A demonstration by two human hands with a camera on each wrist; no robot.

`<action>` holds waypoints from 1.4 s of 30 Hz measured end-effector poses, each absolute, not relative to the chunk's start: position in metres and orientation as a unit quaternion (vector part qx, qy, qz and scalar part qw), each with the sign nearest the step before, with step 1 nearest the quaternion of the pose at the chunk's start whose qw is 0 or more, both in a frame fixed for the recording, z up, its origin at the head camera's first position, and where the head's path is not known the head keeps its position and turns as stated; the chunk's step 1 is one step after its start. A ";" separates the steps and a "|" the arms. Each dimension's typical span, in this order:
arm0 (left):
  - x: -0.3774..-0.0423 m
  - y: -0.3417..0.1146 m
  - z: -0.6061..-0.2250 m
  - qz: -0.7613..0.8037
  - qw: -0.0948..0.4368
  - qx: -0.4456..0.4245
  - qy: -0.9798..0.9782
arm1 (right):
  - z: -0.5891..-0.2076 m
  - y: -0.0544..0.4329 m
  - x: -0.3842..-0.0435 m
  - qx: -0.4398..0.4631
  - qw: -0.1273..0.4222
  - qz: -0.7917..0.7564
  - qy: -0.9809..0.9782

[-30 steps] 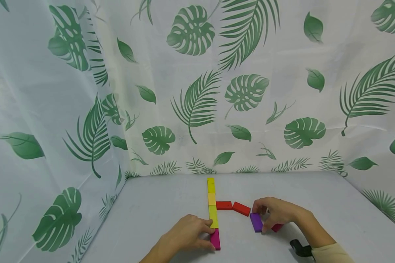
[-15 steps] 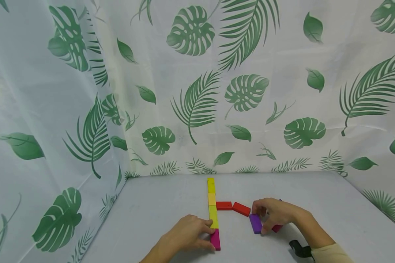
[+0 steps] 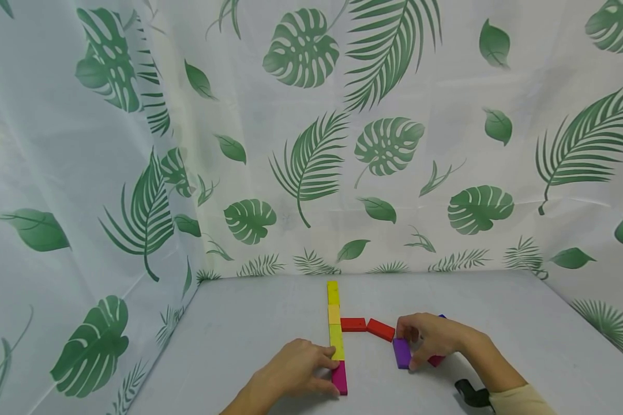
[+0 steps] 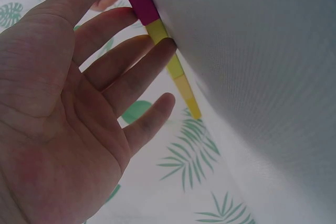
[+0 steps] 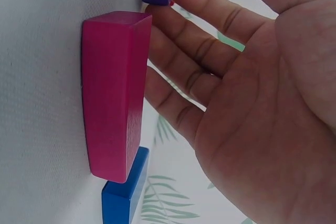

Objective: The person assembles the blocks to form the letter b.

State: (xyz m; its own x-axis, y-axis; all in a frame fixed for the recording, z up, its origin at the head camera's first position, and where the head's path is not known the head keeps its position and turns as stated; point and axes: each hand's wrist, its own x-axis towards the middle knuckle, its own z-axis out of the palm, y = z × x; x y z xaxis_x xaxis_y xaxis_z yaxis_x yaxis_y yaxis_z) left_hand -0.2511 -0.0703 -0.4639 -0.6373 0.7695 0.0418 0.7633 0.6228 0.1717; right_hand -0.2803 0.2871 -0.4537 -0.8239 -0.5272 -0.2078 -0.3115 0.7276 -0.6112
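Note:
My left hand point(image 3: 298, 366) rests against the left side of a magenta block point(image 3: 339, 378), thumb by its near end. Its other fingers touch around the joint with a yellow-green block point(image 3: 336, 340); they look loosely extended in the left wrist view. On the right, a purple block point(image 3: 402, 353) lies flat, pinched between the thumb and forefinger of my right hand point(image 3: 436, 334). Two red blocks, one straight point(image 3: 353, 325) and one slanted point(image 3: 381, 329), run from the yellow row toward the purple block.
Two more yellow blocks point(image 3: 333, 302) extend the row away from me. Under my right hand lies another magenta block point(image 5: 113, 95); a blue block point(image 5: 123, 192) is beyond it. A leaf-print curtain point(image 3: 311, 144) bounds the white table point(image 3: 259, 314).
My right hand has shifted the purple block slightly left and toward me, and turned it a little. More of the blue block shows behind that hand. The left hand stays put.

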 end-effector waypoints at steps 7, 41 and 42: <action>-0.252 -0.071 -0.465 0.086 0.017 0.425 0.901 | -0.454 0.285 -0.280 -0.232 0.184 -0.285 0.912; -0.253 -0.069 -0.467 0.093 0.037 0.412 0.905 | -0.453 0.280 -0.280 -0.235 0.183 -0.295 0.908; -0.253 -0.070 -0.467 0.093 0.036 0.413 0.905 | -0.453 0.280 -0.280 -0.235 0.183 -0.295 0.908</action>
